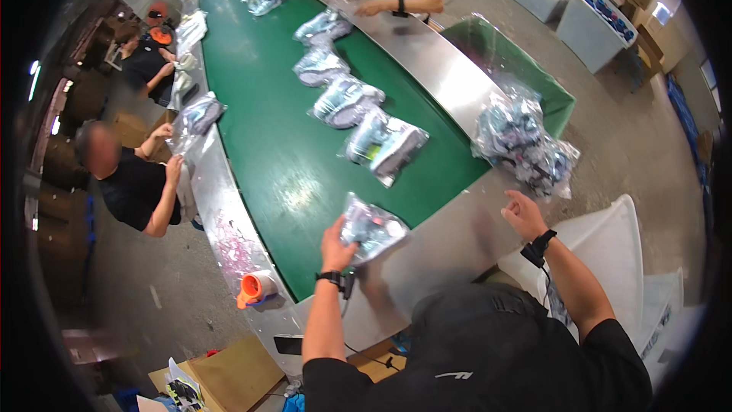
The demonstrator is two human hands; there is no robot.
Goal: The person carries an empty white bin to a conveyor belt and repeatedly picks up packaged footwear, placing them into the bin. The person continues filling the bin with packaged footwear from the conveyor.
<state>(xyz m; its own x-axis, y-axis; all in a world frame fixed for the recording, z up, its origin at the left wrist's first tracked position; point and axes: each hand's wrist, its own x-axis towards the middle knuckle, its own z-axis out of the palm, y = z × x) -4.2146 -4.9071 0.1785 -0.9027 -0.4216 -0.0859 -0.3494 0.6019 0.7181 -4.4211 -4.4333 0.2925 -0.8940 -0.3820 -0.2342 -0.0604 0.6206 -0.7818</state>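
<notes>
My left hand (336, 246) grips the near left side of a clear plastic bag of light blue-grey shoes (376, 230), at the near end of the green conveyor belt (267, 183). My right hand (524, 215) is raised at the right, its fingers loosely bent and apart, holding nothing. Just beyond it, several bagged shoes are heaped (518, 137) on the metal edge. More bagged shoes lie in a line up the belt, the nearest bag (385, 145) just past the one I hold.
An orange and white cup-like container (258, 287) stands on the left metal ledge, with a phone (288, 344) near me. Co-workers handle bags along both sides. A green-lined bin (560, 99) and a white bin (610, 240) stand at the right. A cardboard box (236, 374) sits lower left.
</notes>
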